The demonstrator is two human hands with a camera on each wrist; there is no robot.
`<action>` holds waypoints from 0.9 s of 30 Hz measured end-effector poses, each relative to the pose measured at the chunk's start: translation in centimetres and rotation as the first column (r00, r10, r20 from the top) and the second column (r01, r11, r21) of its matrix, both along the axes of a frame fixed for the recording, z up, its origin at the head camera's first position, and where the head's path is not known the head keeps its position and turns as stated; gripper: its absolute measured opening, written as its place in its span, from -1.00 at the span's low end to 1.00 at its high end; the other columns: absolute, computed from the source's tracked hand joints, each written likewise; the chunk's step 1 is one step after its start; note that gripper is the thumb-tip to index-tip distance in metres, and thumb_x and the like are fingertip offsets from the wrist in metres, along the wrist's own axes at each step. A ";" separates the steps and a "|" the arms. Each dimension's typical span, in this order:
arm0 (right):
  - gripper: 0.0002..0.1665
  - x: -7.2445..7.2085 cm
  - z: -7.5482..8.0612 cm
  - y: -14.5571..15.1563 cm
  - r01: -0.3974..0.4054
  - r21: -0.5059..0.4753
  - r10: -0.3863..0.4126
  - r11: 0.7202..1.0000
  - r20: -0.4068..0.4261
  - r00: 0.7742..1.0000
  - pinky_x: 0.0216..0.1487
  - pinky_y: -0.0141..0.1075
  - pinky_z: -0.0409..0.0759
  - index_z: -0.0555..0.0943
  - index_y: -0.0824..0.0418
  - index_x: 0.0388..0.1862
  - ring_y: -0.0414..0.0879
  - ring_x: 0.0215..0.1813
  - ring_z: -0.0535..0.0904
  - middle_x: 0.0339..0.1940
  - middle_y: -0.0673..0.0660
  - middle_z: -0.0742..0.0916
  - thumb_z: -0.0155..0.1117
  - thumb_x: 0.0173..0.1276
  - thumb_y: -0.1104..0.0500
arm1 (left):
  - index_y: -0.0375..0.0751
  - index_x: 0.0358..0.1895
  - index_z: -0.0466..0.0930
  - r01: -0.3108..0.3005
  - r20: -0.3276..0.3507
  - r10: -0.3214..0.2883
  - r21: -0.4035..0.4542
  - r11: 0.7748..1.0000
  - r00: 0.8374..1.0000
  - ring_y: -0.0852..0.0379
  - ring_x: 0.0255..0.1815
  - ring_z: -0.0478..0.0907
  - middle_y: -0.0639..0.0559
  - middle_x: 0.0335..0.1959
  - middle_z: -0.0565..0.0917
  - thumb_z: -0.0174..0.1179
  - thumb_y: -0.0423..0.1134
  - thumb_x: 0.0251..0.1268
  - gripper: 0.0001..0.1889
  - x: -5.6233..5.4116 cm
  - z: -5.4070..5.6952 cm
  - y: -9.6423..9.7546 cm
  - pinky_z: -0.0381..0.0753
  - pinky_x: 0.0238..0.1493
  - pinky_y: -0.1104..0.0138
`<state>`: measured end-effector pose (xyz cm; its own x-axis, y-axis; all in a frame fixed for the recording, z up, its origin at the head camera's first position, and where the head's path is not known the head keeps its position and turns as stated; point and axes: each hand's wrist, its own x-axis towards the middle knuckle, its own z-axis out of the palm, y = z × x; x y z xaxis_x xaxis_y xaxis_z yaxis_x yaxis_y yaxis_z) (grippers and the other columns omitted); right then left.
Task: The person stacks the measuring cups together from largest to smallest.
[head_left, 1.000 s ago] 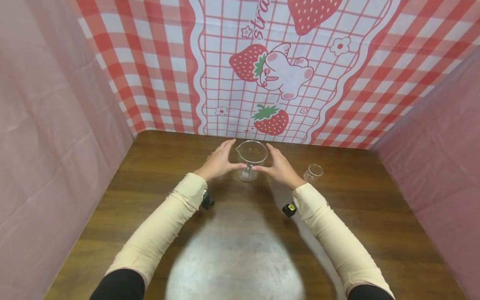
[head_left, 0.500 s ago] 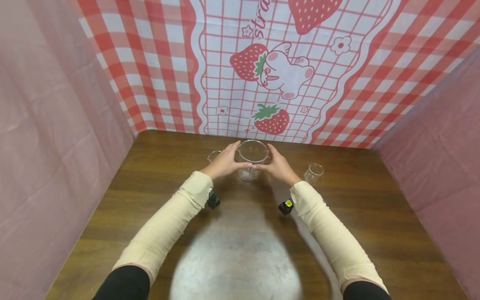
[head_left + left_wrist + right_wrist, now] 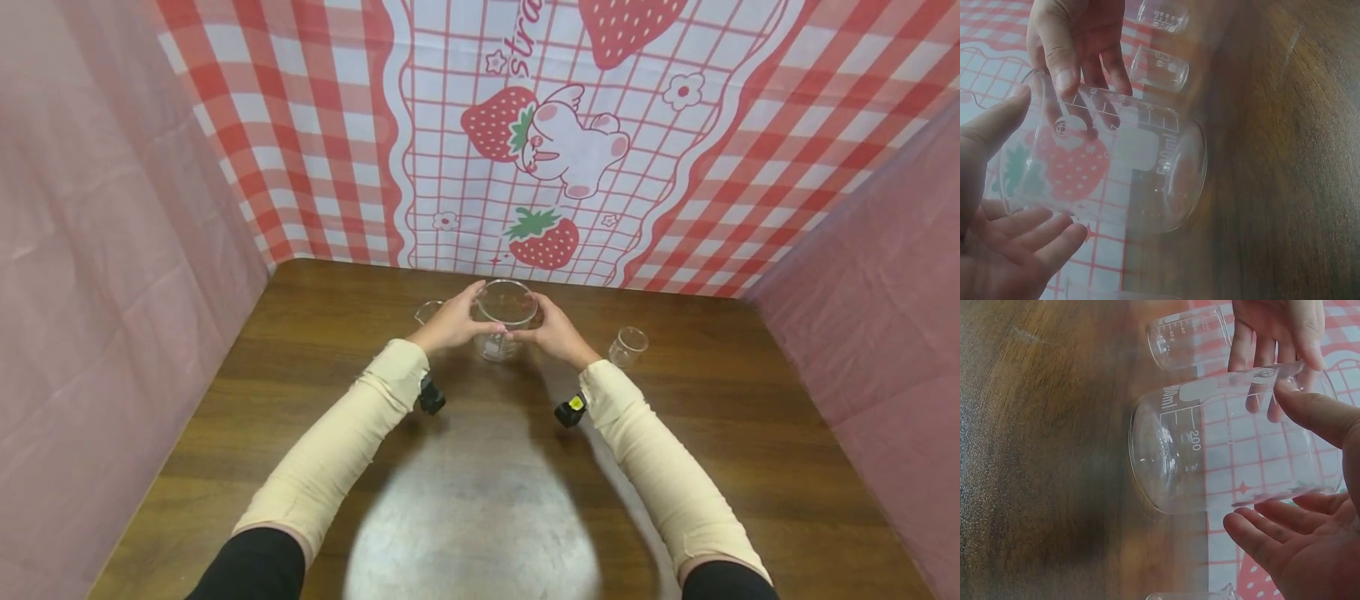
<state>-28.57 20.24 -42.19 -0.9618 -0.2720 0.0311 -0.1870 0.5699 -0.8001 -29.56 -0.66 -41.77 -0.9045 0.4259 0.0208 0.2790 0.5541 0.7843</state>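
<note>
A large clear glass beaker (image 3: 506, 304) with white markings stands upright near the back of the table, held between both hands. My left hand (image 3: 455, 322) curves round its left side, thumb across the front near the rim. On the other side, my right hand (image 3: 555, 329) holds it likewise, the two thumbs almost meeting. The left wrist view shows the beaker (image 3: 1141, 150) between thumb and fingers (image 3: 1054, 240); the right wrist view shows the same beaker (image 3: 1179, 444) from the right. Whether its base touches the wood cannot be told.
A small glass beaker (image 3: 628, 344) stands to the right of my right hand. Another small glass vessel (image 3: 428, 312) is partly hidden behind my left hand. In the left wrist view, two small beakers appear, one (image 3: 1161, 69) nearer. A checked strawberry cloth (image 3: 322, 125) hangs behind the table (image 3: 300, 333).
Both hands have closed in on the large beaker, the left shifting rightward and its thumb nearing the right one. The small vessel on the left has come into view behind the left hand.
</note>
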 end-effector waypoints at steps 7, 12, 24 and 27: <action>-0.06 0.1 0.1 -0.1 -0.007 -0.031 0.008 0.999 0.019 1.000 0.17 -0.01 0.60 0.28 0.44 0.36 0.24 0.11 0.56 0.27 0.41 0.52 0.54 0.04 0.28 | -0.33 0.51 -0.02 0.001 0.015 -0.002 0.063 0.998 1.000 -0.20 0.43 0.32 -0.26 0.46 0.30 0.41 -0.09 0.13 -0.01 0.0 -0.2 0.0 0.33 0.47 0.02; -0.07 0.0 0.0 -0.1 -0.010 -0.055 0.012 0.998 0.029 1.000 0.18 -0.02 0.61 0.27 0.46 0.35 0.25 0.13 0.56 0.27 0.45 0.50 0.52 0.04 0.32 | -0.33 0.50 0.03 0.000 0.007 0.000 0.086 0.996 1.000 -0.21 0.39 0.37 -0.29 0.44 0.33 0.42 -0.13 0.11 -0.03 -0.2 -0.4 0.1 0.36 0.45 0.01; -0.08 0.2 0.0 -0.1 -0.014 -0.066 0.015 0.998 0.009 1.000 0.08 -0.13 0.64 0.28 0.50 0.33 0.21 0.06 0.58 0.25 0.45 0.51 0.51 0.02 0.37 | -0.30 0.48 0.11 -0.041 0.036 0.036 0.152 0.988 0.999 -0.19 0.36 0.42 -0.25 0.42 0.37 0.46 -0.20 0.04 -0.05 -0.2 -0.4 0.2 0.39 0.44 0.06; -0.09 0.3 0.2 -0.1 -0.008 -0.043 0.007 0.999 -0.007 1.000 0.02 -0.18 0.64 0.30 0.49 0.32 0.18 0.01 0.58 0.21 0.44 0.54 0.53 0.01 0.35 | -0.30 0.47 0.12 -0.039 0.033 0.035 0.149 0.988 0.999 -0.20 0.35 0.43 -0.25 0.42 0.37 0.47 -0.21 0.02 -0.06 -0.2 -0.1 0.2 0.41 0.42 0.06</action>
<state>-28.30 20.17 -42.00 -0.9595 -0.2773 0.0498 -0.1968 0.5334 -0.8226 -29.74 -0.47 -41.89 -0.9208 0.3863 0.0540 0.2351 0.4392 0.8671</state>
